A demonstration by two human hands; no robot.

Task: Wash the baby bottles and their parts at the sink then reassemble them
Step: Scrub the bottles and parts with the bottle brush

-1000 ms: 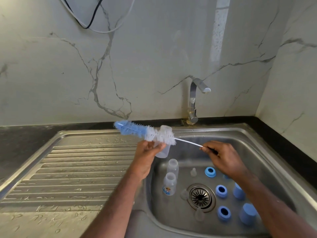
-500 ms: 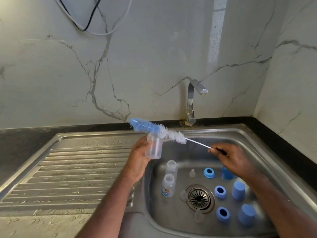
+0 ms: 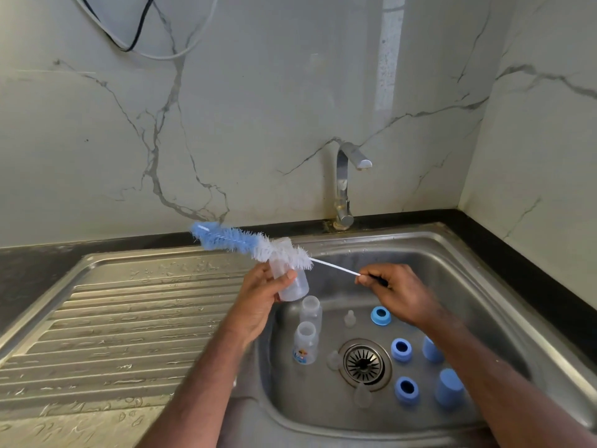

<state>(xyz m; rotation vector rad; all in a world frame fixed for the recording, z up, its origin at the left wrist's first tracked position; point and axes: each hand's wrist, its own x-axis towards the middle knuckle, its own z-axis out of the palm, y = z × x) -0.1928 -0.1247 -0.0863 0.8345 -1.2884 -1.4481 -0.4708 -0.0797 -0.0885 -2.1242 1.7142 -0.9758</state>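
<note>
Marble wall behind, wet steel sink (image 3: 458, 253) below — your left hand (image 3: 258, 299) wraps the light, slippery clear bottle (image 3: 290, 279) mid-body over the basin; your right hand (image 3: 397, 289) pinches the bendy brush (image 3: 255, 245) by its wire handle.

clear bottle (image 3: 290, 279) tilted, held | bottle brush (image 3: 248, 245) across its mouth | above sink (image 3: 452, 253)

Bottle (image 3: 290, 279) and brush (image 3: 248, 244) in hands

No legible text anywhere.
</note>
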